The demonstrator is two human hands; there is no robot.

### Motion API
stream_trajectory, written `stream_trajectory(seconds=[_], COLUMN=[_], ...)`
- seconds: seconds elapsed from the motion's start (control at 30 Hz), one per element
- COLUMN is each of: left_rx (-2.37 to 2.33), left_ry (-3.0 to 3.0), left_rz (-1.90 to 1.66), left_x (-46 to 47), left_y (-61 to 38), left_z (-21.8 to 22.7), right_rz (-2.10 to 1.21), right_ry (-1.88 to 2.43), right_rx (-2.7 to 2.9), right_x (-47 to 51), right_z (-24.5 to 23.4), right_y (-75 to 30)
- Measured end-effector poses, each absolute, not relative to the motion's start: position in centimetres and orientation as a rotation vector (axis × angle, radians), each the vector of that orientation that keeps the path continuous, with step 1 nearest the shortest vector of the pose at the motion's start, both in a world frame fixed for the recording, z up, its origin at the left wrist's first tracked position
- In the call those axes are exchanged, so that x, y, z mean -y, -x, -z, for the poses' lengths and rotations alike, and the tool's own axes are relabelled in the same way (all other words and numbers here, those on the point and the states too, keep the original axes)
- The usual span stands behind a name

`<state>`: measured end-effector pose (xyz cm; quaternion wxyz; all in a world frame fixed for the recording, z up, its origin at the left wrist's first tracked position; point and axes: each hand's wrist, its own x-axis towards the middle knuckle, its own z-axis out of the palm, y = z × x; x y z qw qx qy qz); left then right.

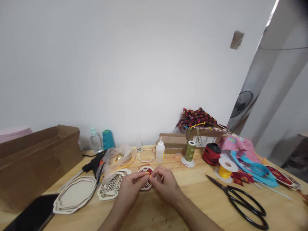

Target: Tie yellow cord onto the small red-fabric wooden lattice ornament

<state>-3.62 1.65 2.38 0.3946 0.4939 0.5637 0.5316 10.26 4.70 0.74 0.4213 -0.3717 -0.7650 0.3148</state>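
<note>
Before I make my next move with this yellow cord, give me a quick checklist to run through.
1. Grip: left hand and right hand both pinch the cord at the fingertips. Ok.
2. Red piece lies on the table beneath the fingertips. Ok.
3. Scissors lie on the right, apart from both hands. Ok.
4. Glue bottle stands upright behind the hands. Ok.
5. Whether the cord is knotted or looped: hidden by the fingers. Cannot tell.
</note>
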Motion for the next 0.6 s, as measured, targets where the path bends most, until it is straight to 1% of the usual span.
stream_trajectory(seconds=[0.4, 0.5, 0.6], left_rx=[-1.337, -1.268, -1.203], left_ry=[-1.074, -1.048, -1.024], left_rz=[-1.394, -1.409, -1.417], left_x=[-1.95, -1.92, -1.79], left_y=[3.76, 3.66, 3.52], left_z=[-1.83, -1.93, -2.03], right_rz=[-0.824, -0.930, -1.131], right_ry=[0.915, 0.879, 0.854], right_rx=[1.925, 1.868, 1.737], right_x=[-4.58, -4.61, -4.74], right_z=[-0.89, -0.86, -0.64], right_y=[-10.32, -10.29, -10.16])
